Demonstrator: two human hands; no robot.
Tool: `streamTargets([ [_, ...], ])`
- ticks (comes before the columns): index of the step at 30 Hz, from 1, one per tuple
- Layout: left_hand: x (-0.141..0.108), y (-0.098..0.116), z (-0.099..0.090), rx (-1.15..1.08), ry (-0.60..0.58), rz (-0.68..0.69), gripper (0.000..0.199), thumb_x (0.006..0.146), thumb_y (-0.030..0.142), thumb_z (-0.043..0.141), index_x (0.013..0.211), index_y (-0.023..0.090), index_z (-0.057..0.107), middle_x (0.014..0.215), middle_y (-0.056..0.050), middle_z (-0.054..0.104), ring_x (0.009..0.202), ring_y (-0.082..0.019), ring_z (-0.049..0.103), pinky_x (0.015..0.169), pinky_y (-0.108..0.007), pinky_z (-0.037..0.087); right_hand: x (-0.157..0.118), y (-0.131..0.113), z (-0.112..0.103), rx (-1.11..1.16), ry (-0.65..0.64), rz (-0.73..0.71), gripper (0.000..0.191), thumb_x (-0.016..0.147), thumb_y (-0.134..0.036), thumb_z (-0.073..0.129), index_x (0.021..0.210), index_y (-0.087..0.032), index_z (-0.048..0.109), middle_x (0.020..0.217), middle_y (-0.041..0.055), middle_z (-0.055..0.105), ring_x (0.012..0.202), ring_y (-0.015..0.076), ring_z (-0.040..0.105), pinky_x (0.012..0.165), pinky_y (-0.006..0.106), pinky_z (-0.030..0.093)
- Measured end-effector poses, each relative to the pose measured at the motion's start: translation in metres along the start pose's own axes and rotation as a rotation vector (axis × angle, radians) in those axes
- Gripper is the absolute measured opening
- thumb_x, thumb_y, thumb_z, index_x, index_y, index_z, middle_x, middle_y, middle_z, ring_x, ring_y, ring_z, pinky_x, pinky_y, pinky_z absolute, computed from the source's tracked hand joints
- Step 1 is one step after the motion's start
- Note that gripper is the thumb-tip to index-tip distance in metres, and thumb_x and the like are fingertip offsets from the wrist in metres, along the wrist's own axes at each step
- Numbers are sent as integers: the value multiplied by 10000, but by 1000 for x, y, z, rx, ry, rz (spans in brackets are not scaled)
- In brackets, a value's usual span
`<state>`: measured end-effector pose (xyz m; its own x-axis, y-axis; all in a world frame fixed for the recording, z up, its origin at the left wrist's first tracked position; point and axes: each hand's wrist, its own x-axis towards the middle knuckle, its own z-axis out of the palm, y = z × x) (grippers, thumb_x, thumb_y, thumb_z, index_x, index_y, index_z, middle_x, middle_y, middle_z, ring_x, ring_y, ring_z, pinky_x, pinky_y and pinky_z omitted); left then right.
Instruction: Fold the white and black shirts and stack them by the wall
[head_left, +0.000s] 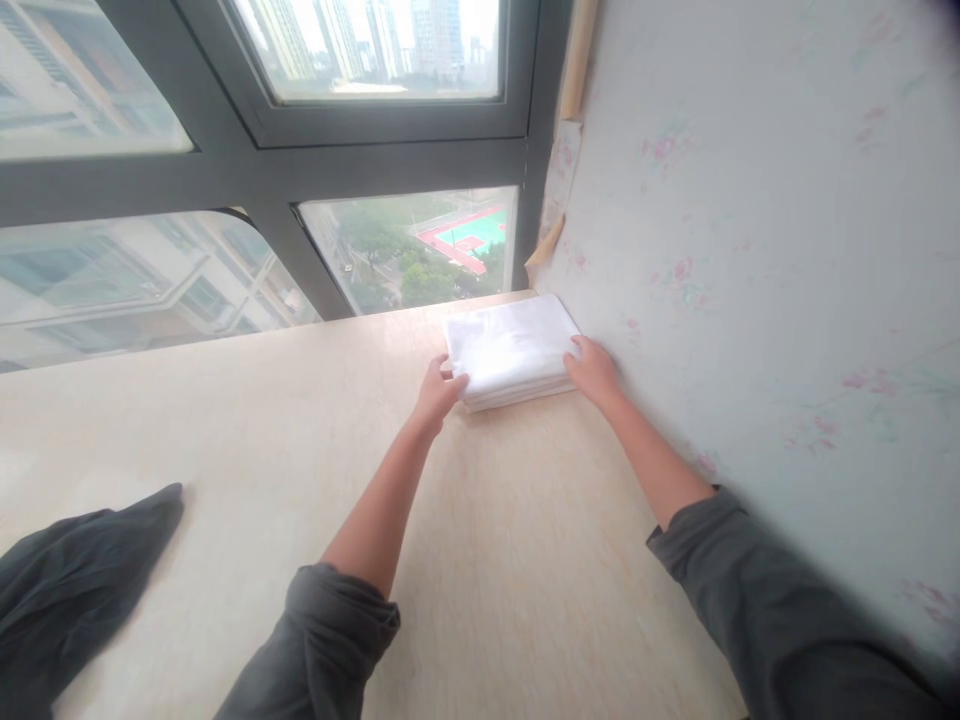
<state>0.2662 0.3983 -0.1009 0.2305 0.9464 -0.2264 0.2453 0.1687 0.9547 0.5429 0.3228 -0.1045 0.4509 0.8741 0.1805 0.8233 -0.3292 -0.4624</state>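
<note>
A folded white cloth, several layers thick, lies on the pale sill in the corner between the window and the wall. My left hand grips its near left corner, with the thumb on top. At the right edge, my right hand holds the cloth, the thumb over its upper surface and the other fingers partly hidden along the side. Both forearms reach in from the bottom, in dark rolled sleeves.
A crumpled dark cloth lies at the lower left of the sill. The grey window frame runs along the back. Floral wallpaper covers the right wall, with a torn piece peeling near the corner.
</note>
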Motion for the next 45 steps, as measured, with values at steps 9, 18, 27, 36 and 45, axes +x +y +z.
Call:
streamTargets([
  [9, -15, 1, 11, -8, 61, 7, 654, 791, 289, 620, 1398, 143, 425, 1218, -162, 629, 921, -201, 636, 702, -289, 491, 70, -20, 8, -13, -130, -106, 569, 935, -331, 501, 1437, -68, 457, 1590, 194, 306, 1468, 295, 292, 1190, 421, 249],
  [18, -36, -7, -5, 62, 17, 8, 605, 827, 302, 585, 1396, 149, 448, 1265, -174, 611, 910, -177, 659, 715, -283, 518, 106, -30, 21, -48, -237, -66, 482, 906, -297, 533, 1282, 3, 567, 1333, 281, 576, 1244, 332, 543, 1051, 429, 401],
  [27, -162, -33, -182, 512, 291, 0, 598, 705, 511, 643, 1203, 182, 621, 1374, -162, 568, 1335, -376, 444, 1140, -539, 303, -24, -53, -8, 220, 136, -307, 373, 904, -216, 374, 1100, -125, 679, 1203, 146, 683, 1177, 249, 599, 1048, 372, 418],
  [36, -294, -96, -348, 1325, 740, -637, 691, 903, 641, 320, 1394, 188, 494, 1440, -224, 501, 1263, -418, 488, 931, -607, 426, -229, -73, 12, 642, -264, -80, 243, 872, -292, 462, 810, -214, 684, 848, 54, 725, 816, 214, 680, 760, 325, 519],
  [45, -293, -107, -231, 1429, 565, -78, 514, 928, 452, 425, 1291, 155, 633, 1377, -196, 533, 1296, -362, 458, 1053, -531, 354, -251, -96, 21, 569, -465, -241, 260, 876, -301, 461, 889, -194, 698, 963, 85, 742, 951, 223, 678, 908, 398, 499],
])
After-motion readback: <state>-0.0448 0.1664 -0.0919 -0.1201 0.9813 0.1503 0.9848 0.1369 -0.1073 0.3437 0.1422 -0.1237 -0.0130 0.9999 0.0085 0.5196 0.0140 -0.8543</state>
